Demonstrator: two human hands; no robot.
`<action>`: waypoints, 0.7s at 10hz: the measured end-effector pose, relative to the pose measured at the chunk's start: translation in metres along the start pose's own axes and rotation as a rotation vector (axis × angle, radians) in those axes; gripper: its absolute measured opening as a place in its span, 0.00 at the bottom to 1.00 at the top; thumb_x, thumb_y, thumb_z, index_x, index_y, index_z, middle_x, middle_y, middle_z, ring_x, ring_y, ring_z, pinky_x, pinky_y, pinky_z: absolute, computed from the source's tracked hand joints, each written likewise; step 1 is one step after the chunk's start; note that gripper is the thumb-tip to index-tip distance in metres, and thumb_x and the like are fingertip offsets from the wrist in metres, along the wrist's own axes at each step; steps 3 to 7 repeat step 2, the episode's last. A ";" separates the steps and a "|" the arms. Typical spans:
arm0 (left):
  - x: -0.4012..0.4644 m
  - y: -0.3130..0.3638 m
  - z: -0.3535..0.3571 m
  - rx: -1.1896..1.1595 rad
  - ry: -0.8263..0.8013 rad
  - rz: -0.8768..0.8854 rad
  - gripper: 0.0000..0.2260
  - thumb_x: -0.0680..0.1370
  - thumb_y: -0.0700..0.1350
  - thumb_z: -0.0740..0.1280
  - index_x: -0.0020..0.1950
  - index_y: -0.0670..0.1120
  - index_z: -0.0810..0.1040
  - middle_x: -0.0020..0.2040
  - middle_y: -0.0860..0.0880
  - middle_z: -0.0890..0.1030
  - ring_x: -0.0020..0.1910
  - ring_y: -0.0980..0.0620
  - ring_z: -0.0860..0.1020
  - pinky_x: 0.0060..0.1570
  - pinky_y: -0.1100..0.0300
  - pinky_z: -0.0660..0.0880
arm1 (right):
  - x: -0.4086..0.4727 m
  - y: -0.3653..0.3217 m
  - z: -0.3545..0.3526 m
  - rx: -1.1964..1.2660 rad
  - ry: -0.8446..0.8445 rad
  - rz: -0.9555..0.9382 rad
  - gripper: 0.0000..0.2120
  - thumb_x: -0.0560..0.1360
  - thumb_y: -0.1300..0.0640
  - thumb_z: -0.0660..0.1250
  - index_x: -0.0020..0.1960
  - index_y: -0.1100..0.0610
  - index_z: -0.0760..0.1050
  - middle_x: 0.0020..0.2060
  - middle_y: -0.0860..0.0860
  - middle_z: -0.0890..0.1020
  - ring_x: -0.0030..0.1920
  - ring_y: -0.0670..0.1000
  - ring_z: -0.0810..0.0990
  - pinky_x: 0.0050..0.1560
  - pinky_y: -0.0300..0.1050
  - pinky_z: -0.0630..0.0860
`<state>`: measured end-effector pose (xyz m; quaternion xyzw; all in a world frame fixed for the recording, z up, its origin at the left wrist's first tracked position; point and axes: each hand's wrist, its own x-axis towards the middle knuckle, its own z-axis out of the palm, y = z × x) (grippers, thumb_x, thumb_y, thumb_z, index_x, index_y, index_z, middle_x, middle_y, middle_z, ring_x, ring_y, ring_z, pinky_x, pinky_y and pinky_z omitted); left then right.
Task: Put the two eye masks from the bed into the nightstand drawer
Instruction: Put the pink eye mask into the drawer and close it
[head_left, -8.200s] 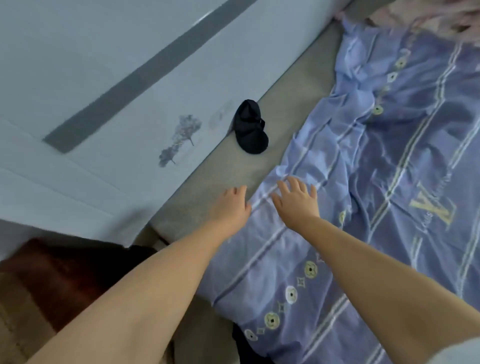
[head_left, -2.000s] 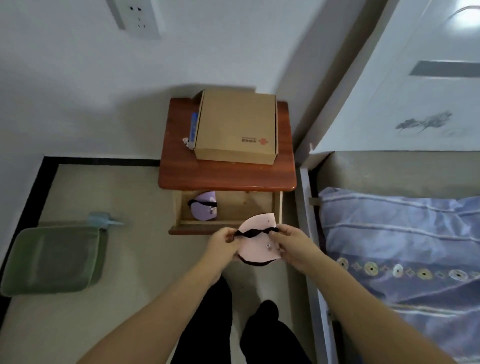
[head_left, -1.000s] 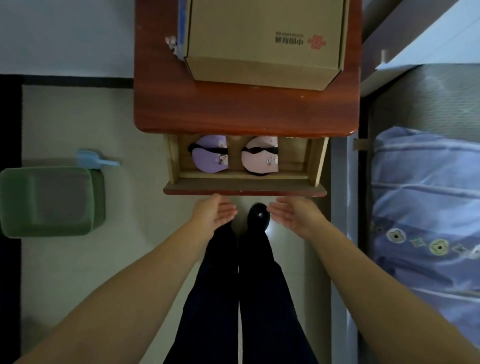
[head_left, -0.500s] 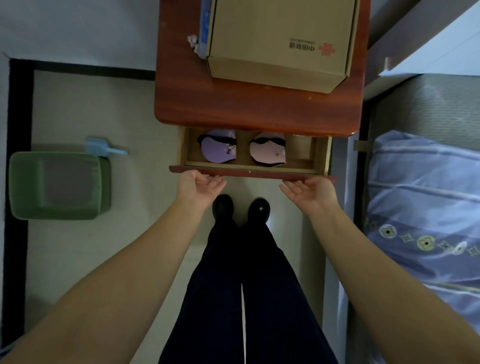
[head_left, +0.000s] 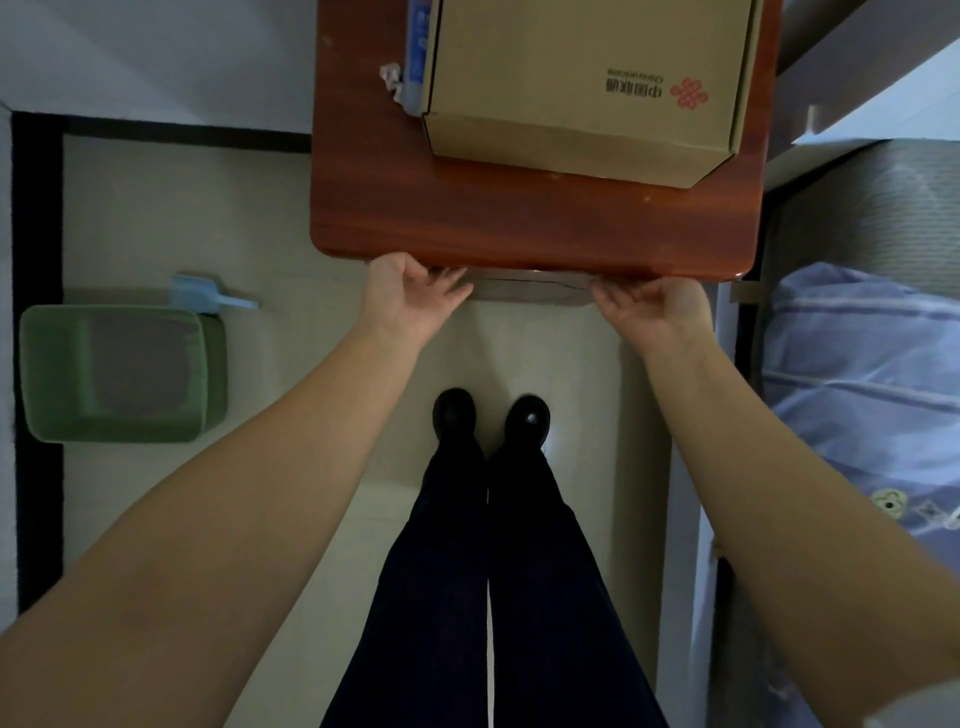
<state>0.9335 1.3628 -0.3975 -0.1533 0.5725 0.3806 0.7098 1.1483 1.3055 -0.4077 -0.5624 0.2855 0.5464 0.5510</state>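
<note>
Both our hands press the drawer front.
Our left hand (head_left: 410, 296) and right hand (head_left: 657, 309), fingers loosely spread and holding nothing, rest against the drawer (head_left: 530, 289), nearly flush under the nightstand (head_left: 467, 218).

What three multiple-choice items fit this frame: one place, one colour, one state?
1. Where does the brown cardboard box sit?
A. on the red-brown wooden nightstand
B. on the floor
C. on the bed

2. What colour is the plastic bin on the floor?
A. red
B. green
C. white

3. How does the nightstand drawer stand?
A. pulled fully out
B. removed
C. nearly shut

Key:
1 A, the box rests on the nightstand top.
2 B, its rim and walls are green.
3 C, only a thin strip of drawer front shows under the top, with the left hand and right hand against it.
</note>
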 end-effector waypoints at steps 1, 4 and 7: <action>0.008 0.002 0.001 -0.049 0.003 -0.001 0.30 0.71 0.29 0.45 0.74 0.40 0.53 0.76 0.39 0.54 0.75 0.39 0.55 0.71 0.37 0.54 | 0.001 0.001 0.004 0.052 -0.002 -0.011 0.29 0.69 0.75 0.44 0.68 0.63 0.63 0.65 0.63 0.71 0.66 0.63 0.69 0.64 0.61 0.68; 0.004 0.000 -0.010 0.223 0.030 0.015 0.26 0.72 0.29 0.46 0.70 0.40 0.61 0.73 0.40 0.64 0.71 0.42 0.64 0.68 0.41 0.61 | -0.008 0.007 0.000 -0.088 -0.006 0.011 0.22 0.74 0.71 0.48 0.66 0.64 0.65 0.63 0.61 0.73 0.66 0.60 0.71 0.59 0.57 0.70; 0.004 0.000 -0.010 0.223 0.030 0.015 0.26 0.72 0.29 0.46 0.70 0.40 0.61 0.73 0.40 0.64 0.71 0.42 0.64 0.68 0.41 0.61 | -0.008 0.007 0.000 -0.088 -0.006 0.011 0.22 0.74 0.71 0.48 0.66 0.64 0.65 0.63 0.61 0.73 0.66 0.60 0.71 0.59 0.57 0.70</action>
